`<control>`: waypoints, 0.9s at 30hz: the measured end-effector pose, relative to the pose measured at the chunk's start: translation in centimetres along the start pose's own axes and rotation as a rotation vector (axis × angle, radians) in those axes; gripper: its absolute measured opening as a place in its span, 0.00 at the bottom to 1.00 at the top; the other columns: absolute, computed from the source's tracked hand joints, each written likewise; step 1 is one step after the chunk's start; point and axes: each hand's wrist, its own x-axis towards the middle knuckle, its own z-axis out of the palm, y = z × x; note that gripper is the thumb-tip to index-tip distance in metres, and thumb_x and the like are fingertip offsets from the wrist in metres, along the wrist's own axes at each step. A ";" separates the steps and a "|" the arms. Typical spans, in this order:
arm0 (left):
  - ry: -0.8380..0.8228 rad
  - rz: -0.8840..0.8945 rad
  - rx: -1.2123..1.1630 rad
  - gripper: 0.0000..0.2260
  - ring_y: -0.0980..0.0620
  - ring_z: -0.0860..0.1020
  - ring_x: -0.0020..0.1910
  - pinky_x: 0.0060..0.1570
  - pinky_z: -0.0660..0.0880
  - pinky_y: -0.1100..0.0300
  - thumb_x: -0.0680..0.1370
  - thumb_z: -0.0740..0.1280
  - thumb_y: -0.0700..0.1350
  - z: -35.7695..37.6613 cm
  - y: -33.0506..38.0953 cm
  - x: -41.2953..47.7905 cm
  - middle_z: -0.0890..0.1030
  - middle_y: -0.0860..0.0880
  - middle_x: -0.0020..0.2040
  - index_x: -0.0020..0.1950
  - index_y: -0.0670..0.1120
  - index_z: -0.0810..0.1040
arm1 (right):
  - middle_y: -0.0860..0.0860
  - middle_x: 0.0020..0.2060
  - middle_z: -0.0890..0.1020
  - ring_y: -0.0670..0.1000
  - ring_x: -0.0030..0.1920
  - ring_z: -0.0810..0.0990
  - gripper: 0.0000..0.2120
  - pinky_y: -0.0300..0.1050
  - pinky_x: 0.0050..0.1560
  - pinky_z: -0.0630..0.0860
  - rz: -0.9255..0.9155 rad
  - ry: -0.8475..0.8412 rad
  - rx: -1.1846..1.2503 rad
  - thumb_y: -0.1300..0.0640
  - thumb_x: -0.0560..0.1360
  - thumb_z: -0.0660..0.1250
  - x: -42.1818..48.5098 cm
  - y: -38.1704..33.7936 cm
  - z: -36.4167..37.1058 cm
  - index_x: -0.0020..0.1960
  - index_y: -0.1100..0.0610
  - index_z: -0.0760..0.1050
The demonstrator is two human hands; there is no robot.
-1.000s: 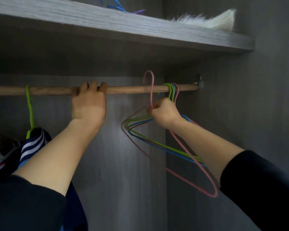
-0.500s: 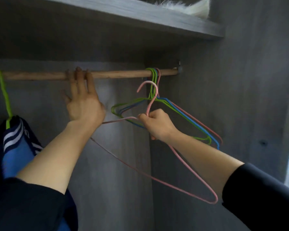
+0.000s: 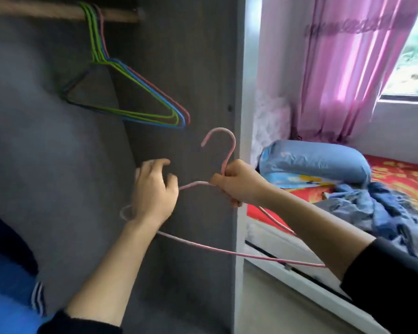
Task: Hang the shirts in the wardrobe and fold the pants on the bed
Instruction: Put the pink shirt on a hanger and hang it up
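Note:
My right hand (image 3: 237, 183) grips a pink wire hanger (image 3: 223, 251) at the base of its hook, in front of the grey wardrobe's side wall. To its left, my left hand (image 3: 153, 191) hovers with loosely curled fingers, holding nothing, in front of the hanger's left shoulder. Several green, blue and red hangers (image 3: 130, 92) stay hooked on the wooden rod (image 3: 46, 9) at the top left. A blue shirt with white-striped trim (image 3: 12, 285) hangs at the lower left edge. Crumpled blue clothes (image 3: 377, 208) lie on the bed (image 3: 403, 179).
The wardrobe's white front edge (image 3: 244, 116) separates it from the bed area. A blue pillow (image 3: 314, 162) lies at the head of the bed on a red patterned sheet. A pink curtain (image 3: 343, 68) hangs by the window.
My right hand has pulled the pink hanger down and away from the rod. My left hand has dropped from the rod to beside the hanger. My view has swung right, bringing the bed in.

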 end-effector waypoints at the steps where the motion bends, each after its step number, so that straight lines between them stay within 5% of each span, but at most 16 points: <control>1: -0.022 0.018 -0.018 0.14 0.41 0.71 0.61 0.62 0.64 0.55 0.75 0.64 0.39 1.6 1.5 -1.4 0.76 0.43 0.60 0.61 0.42 0.77 | 0.50 0.17 0.75 0.48 0.18 0.75 0.19 0.34 0.21 0.69 0.035 -0.012 0.013 0.53 0.76 0.63 -1.5 2.1 -1.2 0.28 0.58 0.73; 11: -0.435 0.148 -0.135 0.16 0.42 0.67 0.65 0.65 0.64 0.51 0.75 0.63 0.39 20.4 22.2 -16.7 0.71 0.41 0.65 0.63 0.42 0.75 | 0.51 0.21 0.76 0.49 0.21 0.75 0.17 0.40 0.27 0.74 0.374 0.012 0.043 0.53 0.77 0.66 -20.3 25.1 -16.2 0.32 0.60 0.76; 17: -0.754 0.213 -0.189 0.16 0.44 0.66 0.63 0.62 0.65 0.51 0.76 0.60 0.42 30.7 34.8 -25.9 0.70 0.43 0.65 0.64 0.44 0.73 | 0.50 0.25 0.74 0.47 0.26 0.72 0.16 0.43 0.32 0.71 0.625 0.155 0.003 0.52 0.75 0.69 -32.8 36.8 -24.7 0.35 0.63 0.77; 23: -1.016 0.321 -0.175 0.16 0.46 0.64 0.66 0.64 0.65 0.53 0.78 0.60 0.44 39.0 46.2 -31.9 0.69 0.45 0.65 0.66 0.46 0.72 | 0.51 0.25 0.73 0.42 0.20 0.72 0.14 0.36 0.23 0.71 0.816 0.388 0.058 0.56 0.75 0.67 -40.9 45.0 -31.7 0.32 0.60 0.74; 27: -1.116 0.397 -0.171 0.18 0.46 0.64 0.65 0.63 0.68 0.50 0.77 0.59 0.46 45.1 52.4 -34.6 0.69 0.46 0.65 0.67 0.46 0.71 | 0.52 0.28 0.72 0.47 0.28 0.71 0.12 0.41 0.31 0.69 0.905 0.476 0.026 0.53 0.74 0.66 -43.7 50.5 -35.4 0.35 0.59 0.74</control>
